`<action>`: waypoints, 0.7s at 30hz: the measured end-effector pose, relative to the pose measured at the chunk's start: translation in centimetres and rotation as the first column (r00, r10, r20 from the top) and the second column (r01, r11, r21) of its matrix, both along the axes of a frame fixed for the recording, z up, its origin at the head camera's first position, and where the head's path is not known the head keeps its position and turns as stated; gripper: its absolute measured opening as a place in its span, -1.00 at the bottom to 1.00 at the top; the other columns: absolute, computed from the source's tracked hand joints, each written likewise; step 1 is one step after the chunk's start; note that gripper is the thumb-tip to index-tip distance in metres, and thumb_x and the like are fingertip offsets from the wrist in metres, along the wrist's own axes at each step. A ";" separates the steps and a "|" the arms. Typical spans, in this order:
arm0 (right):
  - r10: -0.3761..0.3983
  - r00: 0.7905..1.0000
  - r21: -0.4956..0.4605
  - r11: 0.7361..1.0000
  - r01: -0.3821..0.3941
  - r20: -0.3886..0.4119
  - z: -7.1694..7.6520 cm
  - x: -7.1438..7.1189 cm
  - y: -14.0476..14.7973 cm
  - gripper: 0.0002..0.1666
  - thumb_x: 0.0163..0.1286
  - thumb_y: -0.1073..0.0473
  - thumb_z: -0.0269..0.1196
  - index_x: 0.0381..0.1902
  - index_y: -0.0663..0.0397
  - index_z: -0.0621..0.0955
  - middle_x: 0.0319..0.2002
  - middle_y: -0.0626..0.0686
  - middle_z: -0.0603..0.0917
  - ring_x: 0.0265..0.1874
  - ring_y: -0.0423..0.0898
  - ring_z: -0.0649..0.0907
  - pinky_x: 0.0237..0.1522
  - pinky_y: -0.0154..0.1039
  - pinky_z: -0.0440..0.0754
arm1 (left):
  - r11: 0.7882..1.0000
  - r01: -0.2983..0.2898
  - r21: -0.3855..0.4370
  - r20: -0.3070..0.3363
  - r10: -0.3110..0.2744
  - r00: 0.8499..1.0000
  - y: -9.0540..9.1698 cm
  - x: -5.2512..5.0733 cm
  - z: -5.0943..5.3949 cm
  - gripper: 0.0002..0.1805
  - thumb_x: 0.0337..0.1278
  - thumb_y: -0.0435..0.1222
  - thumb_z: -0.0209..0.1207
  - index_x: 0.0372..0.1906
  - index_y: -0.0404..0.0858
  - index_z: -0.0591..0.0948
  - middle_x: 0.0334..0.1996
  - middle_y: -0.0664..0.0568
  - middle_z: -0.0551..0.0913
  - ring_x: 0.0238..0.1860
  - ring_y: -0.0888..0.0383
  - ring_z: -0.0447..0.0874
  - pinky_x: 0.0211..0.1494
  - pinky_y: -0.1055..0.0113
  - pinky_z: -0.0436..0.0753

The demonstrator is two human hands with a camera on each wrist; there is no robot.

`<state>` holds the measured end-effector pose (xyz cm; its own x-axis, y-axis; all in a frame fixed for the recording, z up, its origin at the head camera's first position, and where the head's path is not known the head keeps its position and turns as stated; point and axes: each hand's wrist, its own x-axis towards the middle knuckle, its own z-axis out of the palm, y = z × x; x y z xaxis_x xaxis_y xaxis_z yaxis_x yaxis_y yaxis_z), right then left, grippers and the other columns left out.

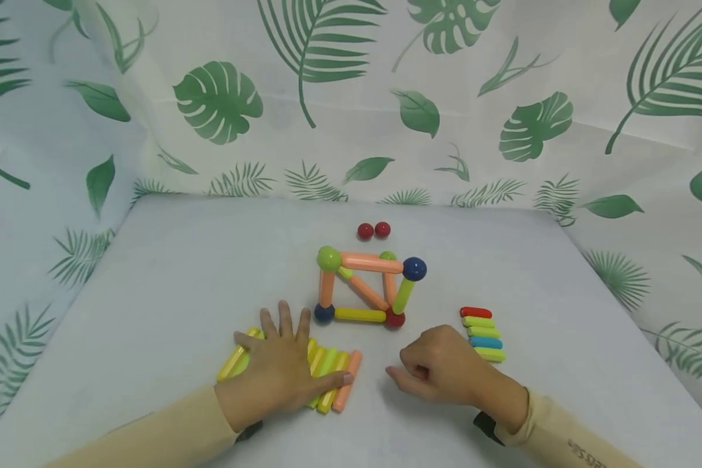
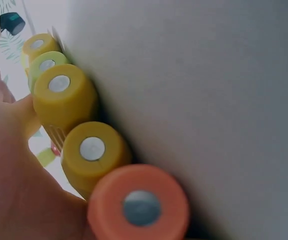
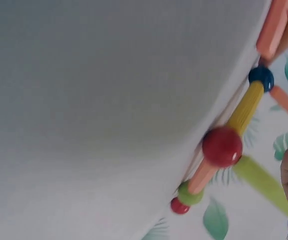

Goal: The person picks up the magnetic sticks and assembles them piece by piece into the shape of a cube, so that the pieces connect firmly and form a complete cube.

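My left hand lies with fingers spread on a row of yellow and lime magnetic rods, its thumb across a salmon rod at the right end. In the left wrist view, metal-tipped rod ends line up beside the hand, the salmon rod's end nearest. My right hand is at the front right of the built frame, fingers loosely curled, with nothing visible in it. The frame joins salmon, yellow and lime rods with balls; its red ball and yellow rod face me. The right wrist view shows that red ball too.
Two loose red balls sit behind the frame. To the right of the right hand lies a short row of rods: a red rod, a blue rod and several lime ones. A leaf-print cloth hangs behind the white table.
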<state>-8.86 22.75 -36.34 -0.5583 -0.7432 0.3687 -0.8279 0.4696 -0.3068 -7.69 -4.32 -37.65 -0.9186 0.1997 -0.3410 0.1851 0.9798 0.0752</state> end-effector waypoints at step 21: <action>0.086 0.992 0.228 0.968 -0.106 0.095 0.0 0.5 -0.4 -0.54 0.34 -0.11 0.36 -0.66 -0.26 0.40 -0.68 -0.38 0.23 -0.68 -0.51 0.21 -0.59 -0.58 0.16 | 0.998 -0.007 0.066 -0.009 0.008 1.000 -1.0 -1.1 4.0 0.57 -0.32 0.78 -0.39 0.61 -0.37 -0.05 0.57 -0.37 -0.06 0.51 -0.44 -0.03 0.22 -0.59 0.10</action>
<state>-8.38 22.38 -36.37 -0.5015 -0.8546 0.1347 -0.8487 0.4557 -0.2686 -8.81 -5.36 -33.66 -0.9231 0.2145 -0.3190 0.1785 0.9741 0.1385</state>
